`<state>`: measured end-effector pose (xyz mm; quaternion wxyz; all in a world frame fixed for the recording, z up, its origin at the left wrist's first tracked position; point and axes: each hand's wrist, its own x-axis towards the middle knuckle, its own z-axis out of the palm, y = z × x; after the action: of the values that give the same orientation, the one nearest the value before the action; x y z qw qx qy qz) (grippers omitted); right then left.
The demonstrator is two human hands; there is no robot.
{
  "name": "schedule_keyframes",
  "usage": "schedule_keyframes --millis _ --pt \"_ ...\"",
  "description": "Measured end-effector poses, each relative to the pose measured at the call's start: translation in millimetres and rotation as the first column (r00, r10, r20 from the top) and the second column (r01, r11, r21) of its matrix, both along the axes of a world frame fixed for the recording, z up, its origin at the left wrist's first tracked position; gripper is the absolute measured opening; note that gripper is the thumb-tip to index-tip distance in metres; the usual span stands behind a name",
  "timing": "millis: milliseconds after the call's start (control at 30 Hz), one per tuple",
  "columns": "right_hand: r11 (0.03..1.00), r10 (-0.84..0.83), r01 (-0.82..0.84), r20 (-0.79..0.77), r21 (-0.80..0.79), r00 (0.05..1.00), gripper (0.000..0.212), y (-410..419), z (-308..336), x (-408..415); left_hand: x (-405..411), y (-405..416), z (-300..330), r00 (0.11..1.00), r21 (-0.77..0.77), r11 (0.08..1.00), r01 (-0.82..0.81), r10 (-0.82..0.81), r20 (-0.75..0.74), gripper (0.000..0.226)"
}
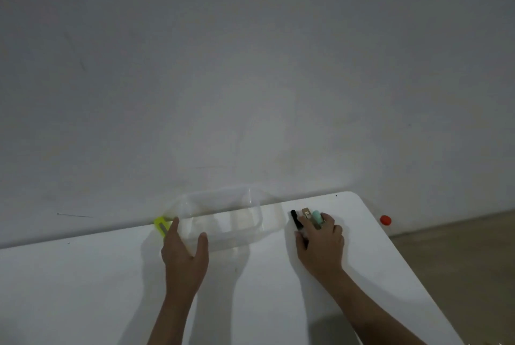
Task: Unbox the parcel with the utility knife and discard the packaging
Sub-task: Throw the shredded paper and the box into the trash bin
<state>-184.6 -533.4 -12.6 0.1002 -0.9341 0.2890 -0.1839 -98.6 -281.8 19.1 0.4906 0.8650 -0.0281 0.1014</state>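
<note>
Lying at the table's (250,289) far edge, the yellow utility knife (161,226) sits just beside your left hand (185,257), whose straight fingers and thumb rest against a clear plastic container (223,215), while your right hand (320,244) grips a bundle of small items (308,218).

A bare, dimly lit room, more like a makeshift recording or work corner than a furnished home or office. A plain white table (250,289) with a rounded far right corner stands pushed against an unadorned grey-white wall (250,66) marked by a few scuffs. Past the table's right edge lies brownish flooring (459,247), with a small red round object (385,220) by the wall's foot.
</note>
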Motion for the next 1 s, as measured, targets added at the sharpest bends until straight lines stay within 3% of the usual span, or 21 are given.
schedule_keyframes --millis 133,233,333,433,533,633,733,1000 --pt "0.997 0.054 -0.056 0.052 0.043 0.997 0.046 -7 -3 -1 -7 -7 1 1.0 -0.09 0.996 0.019 -0.018 0.016 0.073" --pt "0.971 0.12 -0.157 0.202 0.179 0.972 0.045 -8 4 -1 -7 -8 -1 0.999 -0.132 0.991 0.027 -0.023 0.032 0.076" --pt "0.877 0.12 -0.298 0.428 0.377 0.896 0.04 6 37 2 -9 -10 -2 0.998 -0.152 0.988 0.025 -0.017 0.052 0.077" --pt "0.75 0.307 -0.542 0.526 0.38 0.793 0.037 28 82 16 -8 -10 -3 0.998 -0.164 0.986 0.034 -0.025 0.053 0.083" --pt "0.606 0.521 -0.667 0.417 0.433 0.744 0.036 49 110 38 -8 -10 -6 0.999 -0.177 0.983 0.043 -0.04 0.016 0.083" --pt "0.551 0.698 -0.654 0.143 0.518 0.701 0.033 64 116 70 -9 -9 -4 1.0 -0.193 0.981 0.027 -0.028 -0.005 0.083" --pt "0.471 0.778 -0.642 0.059 0.605 0.626 0.033 76 113 97 -10 -5 -3 0.999 -0.186 0.982 0.024 -0.03 -0.029 0.082" --pt "0.542 0.778 -0.575 -0.108 0.613 0.618 0.031 76 92 128 -7 -4 -5 0.998 -0.16 0.987 0.003 -0.013 -0.06 0.071"
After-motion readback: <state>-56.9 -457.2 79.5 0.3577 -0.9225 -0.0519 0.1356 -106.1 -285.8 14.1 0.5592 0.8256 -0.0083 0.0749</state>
